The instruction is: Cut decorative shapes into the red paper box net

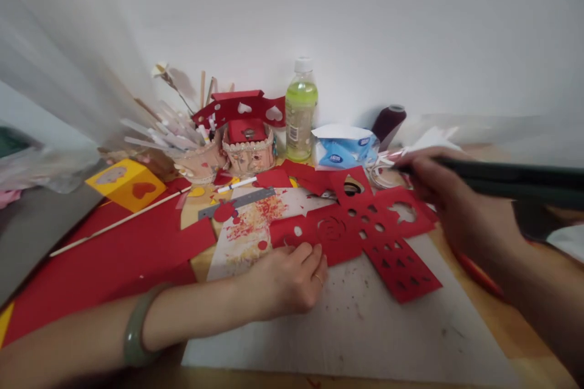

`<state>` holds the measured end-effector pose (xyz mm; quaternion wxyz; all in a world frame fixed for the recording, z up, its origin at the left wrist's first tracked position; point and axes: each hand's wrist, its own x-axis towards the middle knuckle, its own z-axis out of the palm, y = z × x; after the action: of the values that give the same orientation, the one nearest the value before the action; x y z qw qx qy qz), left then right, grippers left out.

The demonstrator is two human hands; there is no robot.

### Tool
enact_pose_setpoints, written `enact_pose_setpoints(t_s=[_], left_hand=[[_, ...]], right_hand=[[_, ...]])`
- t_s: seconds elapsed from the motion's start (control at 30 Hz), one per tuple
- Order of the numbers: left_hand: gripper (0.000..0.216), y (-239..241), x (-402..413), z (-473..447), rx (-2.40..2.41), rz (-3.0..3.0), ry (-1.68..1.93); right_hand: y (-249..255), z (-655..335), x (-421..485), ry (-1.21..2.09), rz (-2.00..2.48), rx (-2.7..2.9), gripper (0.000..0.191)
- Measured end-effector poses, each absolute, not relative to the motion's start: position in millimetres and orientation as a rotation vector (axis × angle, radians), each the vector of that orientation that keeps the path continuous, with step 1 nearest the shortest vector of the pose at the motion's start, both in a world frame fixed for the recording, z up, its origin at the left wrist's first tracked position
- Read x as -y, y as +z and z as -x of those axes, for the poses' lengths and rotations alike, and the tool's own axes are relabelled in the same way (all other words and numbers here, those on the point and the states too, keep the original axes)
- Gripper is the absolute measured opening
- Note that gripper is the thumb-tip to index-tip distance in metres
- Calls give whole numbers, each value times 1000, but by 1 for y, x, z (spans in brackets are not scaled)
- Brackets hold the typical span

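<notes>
My left hand [292, 279] has its fingers curled against the near edge of a red paper cut-out [337, 255], which is flat, cross-shaped and pierced with small holes, a rose pattern and triangles. The fingertips are partly hidden, and a green bangle [135, 334] circles the wrist. My right hand [440, 191] is raised at the right, its fingers closed on a long dark object [511, 177] that runs out of view to the right. Its kind is not clear. Beneath the cut-out lies a pale, stained board [365, 340].
Behind stand a bottle of green liquid [301, 115], a blue tissue pack [342, 149], a dark thread spool [387, 124] and decorated pots [249, 161]. A yellow paper box [128, 185], thin stick [118, 222], red sheets [104, 261] and steel ruler [246, 202] lie leftward.
</notes>
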<state>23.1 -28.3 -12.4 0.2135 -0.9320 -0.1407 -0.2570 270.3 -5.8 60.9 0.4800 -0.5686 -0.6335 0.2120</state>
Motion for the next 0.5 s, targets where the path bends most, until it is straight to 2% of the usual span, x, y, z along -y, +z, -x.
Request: enact_pose_setpoints(t_s=[0.1, 0.2, 0.37, 0.5], left_hand=[[30, -10, 25, -21, 455, 2633, -791], [24, -5, 15, -16, 427, 2674, -805], [22, -4, 1, -9, 509, 2803, -562], [22, -5, -8, -7, 491, 2944, -433]], right_hand=[[46, -254, 11, 692, 1389, 1651, 12], [37, -245, 6, 911, 1344, 1792, 15], [30, -241, -11, 1151, 1213, 1974, 14], [27, -238, -17, 1160, 1247, 1972, 14]])
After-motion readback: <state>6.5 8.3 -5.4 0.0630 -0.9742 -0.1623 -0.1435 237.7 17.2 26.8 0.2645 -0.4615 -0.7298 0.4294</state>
